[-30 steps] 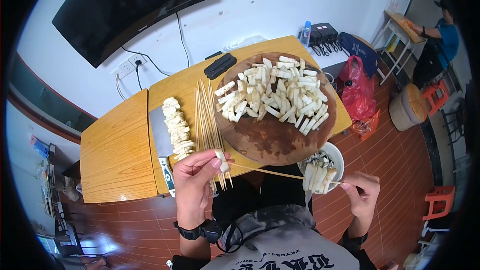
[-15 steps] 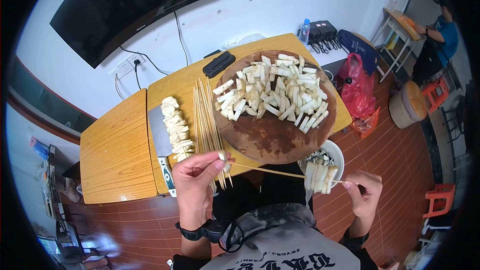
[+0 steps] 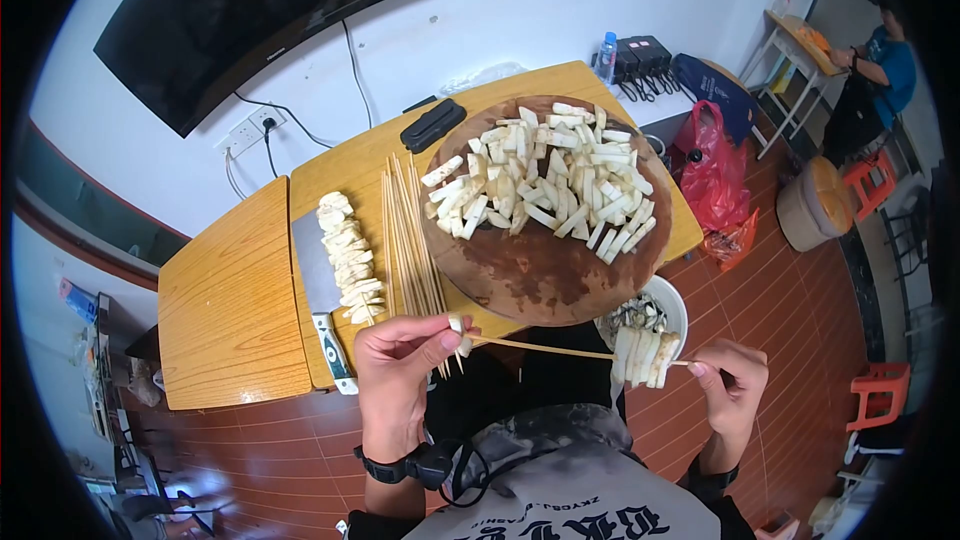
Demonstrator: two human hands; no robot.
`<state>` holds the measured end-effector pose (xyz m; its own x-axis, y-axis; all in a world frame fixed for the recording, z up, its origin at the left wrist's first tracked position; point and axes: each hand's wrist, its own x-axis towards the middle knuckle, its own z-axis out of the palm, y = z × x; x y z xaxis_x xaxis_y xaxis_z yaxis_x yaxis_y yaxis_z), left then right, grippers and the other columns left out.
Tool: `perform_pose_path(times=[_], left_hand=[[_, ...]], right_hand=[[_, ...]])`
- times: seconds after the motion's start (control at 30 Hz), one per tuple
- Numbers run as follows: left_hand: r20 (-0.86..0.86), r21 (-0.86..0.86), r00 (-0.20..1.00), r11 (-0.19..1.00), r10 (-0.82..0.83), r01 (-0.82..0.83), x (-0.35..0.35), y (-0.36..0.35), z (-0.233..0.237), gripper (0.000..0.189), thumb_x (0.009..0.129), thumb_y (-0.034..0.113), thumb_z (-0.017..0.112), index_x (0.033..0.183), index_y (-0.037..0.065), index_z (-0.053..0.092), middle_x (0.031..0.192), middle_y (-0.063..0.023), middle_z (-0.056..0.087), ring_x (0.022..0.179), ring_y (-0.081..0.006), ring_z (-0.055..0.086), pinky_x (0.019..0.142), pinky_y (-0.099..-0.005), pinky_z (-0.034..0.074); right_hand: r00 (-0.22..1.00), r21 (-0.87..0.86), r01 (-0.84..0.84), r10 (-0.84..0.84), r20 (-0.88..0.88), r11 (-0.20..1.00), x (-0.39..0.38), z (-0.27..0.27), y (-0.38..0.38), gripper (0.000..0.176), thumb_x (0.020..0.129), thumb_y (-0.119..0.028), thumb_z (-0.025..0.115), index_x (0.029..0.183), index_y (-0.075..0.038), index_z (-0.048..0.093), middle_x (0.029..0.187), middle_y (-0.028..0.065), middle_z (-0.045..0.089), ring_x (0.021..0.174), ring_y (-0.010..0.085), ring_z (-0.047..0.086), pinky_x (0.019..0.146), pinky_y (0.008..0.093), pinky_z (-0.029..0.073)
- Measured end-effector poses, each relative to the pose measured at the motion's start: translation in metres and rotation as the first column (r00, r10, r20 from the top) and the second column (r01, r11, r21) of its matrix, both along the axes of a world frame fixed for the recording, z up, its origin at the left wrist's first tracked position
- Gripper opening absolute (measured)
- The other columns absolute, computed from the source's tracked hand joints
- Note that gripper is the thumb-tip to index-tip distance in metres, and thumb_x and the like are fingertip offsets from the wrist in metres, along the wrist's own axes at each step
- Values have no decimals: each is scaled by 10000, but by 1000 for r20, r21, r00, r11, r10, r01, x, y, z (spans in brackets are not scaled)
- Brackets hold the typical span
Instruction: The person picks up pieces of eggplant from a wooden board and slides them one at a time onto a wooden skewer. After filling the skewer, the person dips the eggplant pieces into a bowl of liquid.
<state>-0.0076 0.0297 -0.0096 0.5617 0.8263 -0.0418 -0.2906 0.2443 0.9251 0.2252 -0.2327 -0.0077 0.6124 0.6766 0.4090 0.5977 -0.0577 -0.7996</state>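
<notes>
My left hand point(image 3: 410, 355) pinches a small pale vegetable piece point(image 3: 461, 336) at the left end of a thin wooden skewer point(image 3: 545, 347). Several pale strips point(image 3: 643, 356) are threaded side by side near its other end. The right tip of that skewer is pinched by my right hand point(image 3: 728, 380). Beyond my hands, many cut pale pieces point(image 3: 560, 175) lie heaped on a round wooden board point(image 3: 530, 285). Bare skewers point(image 3: 408, 240) lie left of the board. Further left, threaded pieces point(image 3: 350, 255) rest by a cleaver point(image 3: 315, 260) with a patterned handle.
A white bucket point(image 3: 677, 312) with scraps stands below the board's right edge. A black case point(image 3: 436, 124) lies on the yellow table point(image 3: 225, 310) behind the skewers. Red bags point(image 3: 715, 175) hang at the right. Another person point(image 3: 886, 70) sits at the far right.
The piece in my left hand has moved slightly right and down. The camera view has shifted a little. My right hand keeps its pinch on the skewer end.
</notes>
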Motion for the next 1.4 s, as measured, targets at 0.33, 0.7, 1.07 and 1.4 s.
perform_pose_path(times=[0.33,0.7,1.07,1.4], left_hand=[[68,-101,990,986,-124,131,-1,-3,-5,229,809,-178,700,1007,-63,725,967,-220,749,913,-278,751,859,-353,606],[84,-155,995,985,-61,74,15,-20,-9,283,827,-121,688,1095,-40,648,887,-177,739,827,-273,739,829,-404,609],[49,-229,995,968,-92,101,29,-42,-6,281,824,-121,695,1081,-44,614,939,-187,736,872,-287,742,858,-393,597],[-74,-258,970,944,-230,204,50,-68,-3,276,828,-152,705,1048,-21,601,960,-158,752,903,-230,742,870,-325,586]], right_hand=[[1000,16,-15,16,-5,1000,-1,0,1,67,807,-36,735,803,18,696,653,92,630,518,163,531,497,289,363],[1000,-7,-23,23,18,1000,0,3,1,39,789,-7,724,825,6,717,643,90,630,503,170,551,488,289,374],[1000,-9,-26,26,5,1000,0,3,-2,47,777,-4,731,823,2,723,647,94,637,509,196,567,494,298,391],[997,28,-69,69,34,997,-5,2,8,56,758,17,721,810,-1,718,642,100,638,525,228,593,497,319,415]])
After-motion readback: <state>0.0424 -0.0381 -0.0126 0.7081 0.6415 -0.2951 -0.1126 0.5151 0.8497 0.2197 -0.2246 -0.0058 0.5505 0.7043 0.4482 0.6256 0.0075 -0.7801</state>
